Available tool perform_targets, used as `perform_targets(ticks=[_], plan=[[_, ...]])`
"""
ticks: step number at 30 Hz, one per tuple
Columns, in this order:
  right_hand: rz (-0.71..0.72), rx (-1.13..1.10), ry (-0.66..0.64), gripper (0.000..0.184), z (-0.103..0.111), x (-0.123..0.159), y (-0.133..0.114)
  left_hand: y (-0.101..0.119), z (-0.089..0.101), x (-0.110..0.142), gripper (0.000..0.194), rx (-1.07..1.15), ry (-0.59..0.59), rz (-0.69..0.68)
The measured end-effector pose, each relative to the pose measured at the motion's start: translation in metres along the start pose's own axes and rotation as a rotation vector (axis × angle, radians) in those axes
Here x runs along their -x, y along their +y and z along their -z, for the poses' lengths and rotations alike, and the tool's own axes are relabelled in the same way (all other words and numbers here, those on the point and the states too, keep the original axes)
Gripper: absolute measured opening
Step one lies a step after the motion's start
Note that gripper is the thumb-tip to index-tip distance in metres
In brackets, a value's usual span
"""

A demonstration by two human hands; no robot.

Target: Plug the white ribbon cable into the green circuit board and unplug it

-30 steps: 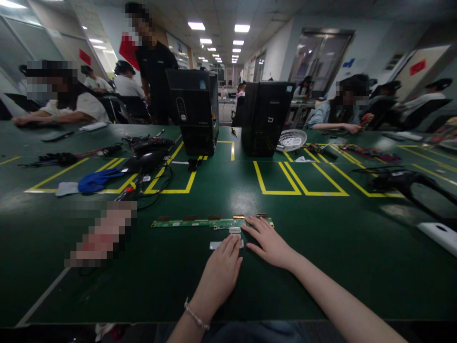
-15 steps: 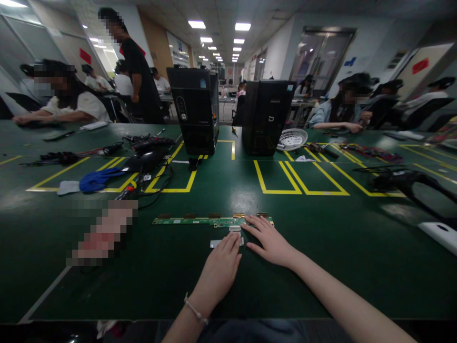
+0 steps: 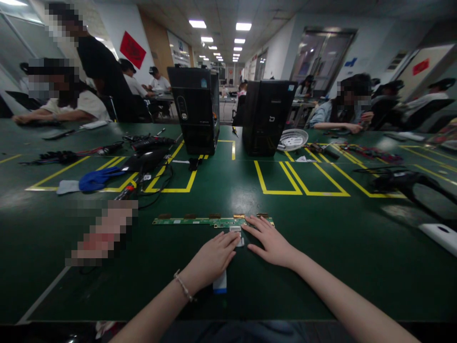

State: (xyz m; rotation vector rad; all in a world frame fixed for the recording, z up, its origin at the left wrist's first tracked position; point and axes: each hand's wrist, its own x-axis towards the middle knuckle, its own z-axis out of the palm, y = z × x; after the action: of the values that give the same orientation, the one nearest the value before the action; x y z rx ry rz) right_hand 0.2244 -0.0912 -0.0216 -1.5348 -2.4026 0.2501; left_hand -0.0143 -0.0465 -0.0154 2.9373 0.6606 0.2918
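Observation:
A long, narrow green circuit board (image 3: 198, 221) lies flat in front of me, with copper-coloured strips along its far edge. My right hand (image 3: 269, 240) rests over its right end, fingers spread and fingertips on the board. At the white connector on the board's near edge, my left hand (image 3: 212, 255) has its fingers closed on a white flat ribbon cable (image 3: 220, 281). One end of that cable, tipped in blue, pokes out below the palm. The left fingers hide the middle of the cable, so whether it sits in the connector cannot be seen.
Two black computer towers (image 3: 194, 112) stand at the back. A blue glove (image 3: 98, 179) and tangled black cables lie left, beside a blurred-out item (image 3: 103, 233). A white basket (image 3: 293, 139) and a black frame-like part (image 3: 407, 183) are on the right. Other people sit around.
My left hand has turned and its wrist has swung left. The ribbon cable's free end now points toward me, its blue tip showing. My right hand has barely moved. A standing person moved left.

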Motion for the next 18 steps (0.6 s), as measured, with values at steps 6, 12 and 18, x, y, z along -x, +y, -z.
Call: perform_targets(ticks=[6,12,18], plan=[[0.002,-0.003,-0.001,0.058,0.001,0.0,0.0,-0.015,0.009,-0.001,0.038,0.025,-0.042,-0.093],[0.007,-0.012,0.0,0.058,0.001,0.0,0.001,-0.017,0.014,-0.003,0.038,0.04,-0.047,-0.106],[-0.006,0.016,0.002,0.057,-0.001,0.001,-0.001,-0.01,0.014,-0.005,0.036,0.043,-0.013,-0.075]])
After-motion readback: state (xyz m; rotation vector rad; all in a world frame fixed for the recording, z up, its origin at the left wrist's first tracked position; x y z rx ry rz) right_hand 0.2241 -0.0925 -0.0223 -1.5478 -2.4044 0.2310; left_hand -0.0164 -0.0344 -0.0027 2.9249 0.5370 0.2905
